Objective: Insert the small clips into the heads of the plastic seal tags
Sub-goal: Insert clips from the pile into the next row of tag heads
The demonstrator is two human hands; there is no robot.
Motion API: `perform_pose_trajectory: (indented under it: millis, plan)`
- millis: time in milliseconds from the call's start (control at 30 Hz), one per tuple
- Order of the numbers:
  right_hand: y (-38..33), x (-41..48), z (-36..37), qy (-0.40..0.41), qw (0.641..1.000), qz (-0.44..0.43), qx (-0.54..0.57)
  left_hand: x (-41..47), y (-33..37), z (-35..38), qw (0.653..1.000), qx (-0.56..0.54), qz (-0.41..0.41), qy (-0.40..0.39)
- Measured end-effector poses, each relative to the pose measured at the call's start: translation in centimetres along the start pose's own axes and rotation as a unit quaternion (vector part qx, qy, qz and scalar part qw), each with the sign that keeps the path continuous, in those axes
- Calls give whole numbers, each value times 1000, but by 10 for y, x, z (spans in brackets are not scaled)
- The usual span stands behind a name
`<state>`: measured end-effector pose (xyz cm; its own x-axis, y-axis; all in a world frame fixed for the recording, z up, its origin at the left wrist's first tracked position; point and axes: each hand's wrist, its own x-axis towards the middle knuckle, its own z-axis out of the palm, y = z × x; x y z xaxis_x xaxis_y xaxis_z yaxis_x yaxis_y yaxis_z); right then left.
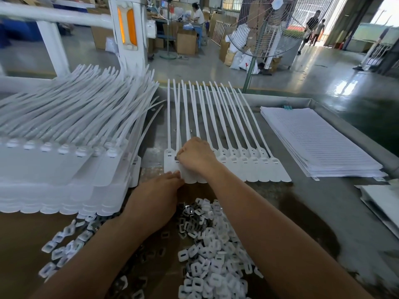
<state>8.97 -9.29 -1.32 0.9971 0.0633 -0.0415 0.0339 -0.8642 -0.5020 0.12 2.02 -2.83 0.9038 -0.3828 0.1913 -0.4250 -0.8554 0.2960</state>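
Fingertip-pinched small clip at seal tag head with right hand; steadied with straight-fingered left hand; needed square seating.

Lined paper stack, standing fan

- Row of seal tags on table, straps pointing away.
- Stacked tags left of row.
- Clips pile in front of row, between forearms.
- Paper stack right of row.
- Right hand on heads at row's left end, clip at fingertips.
- Left hand touching row's near edge.
- Fan behind table.
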Motion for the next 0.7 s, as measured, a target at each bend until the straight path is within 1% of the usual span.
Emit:
perform_pose_trajectory:
  millis: [100,200,267,333,433,500,633,700]
  plan:
    - [1,2,1,8,1000,-12,6,0,-1,1,1000,-1,4,1]
    - [1,2,3,33,999,-6,22,-1,-2,1,1000,0,4,-2]
    - [2,4,3,36,999,-1,36,-1,-2,1,1000,-2,4,-4]
    - [4,3,2,23,999,-2,44,-1,-2,1,1000,-1,3,-4]
    - [5,-1,-3,13,999,-34,36,0,-2,1,1000,1,2,-1]
    - [6,-6,-8,5,998,-41,53,0,-2,2,1000,2,-3,-2]
    - [6,-20,-20,-42,994,-60,80,0,-3,2,1000,1,-5,-7]
    - [7,-30,-27,-31,994,-73,78,0,-4,2,1000,-5,-7,-6]
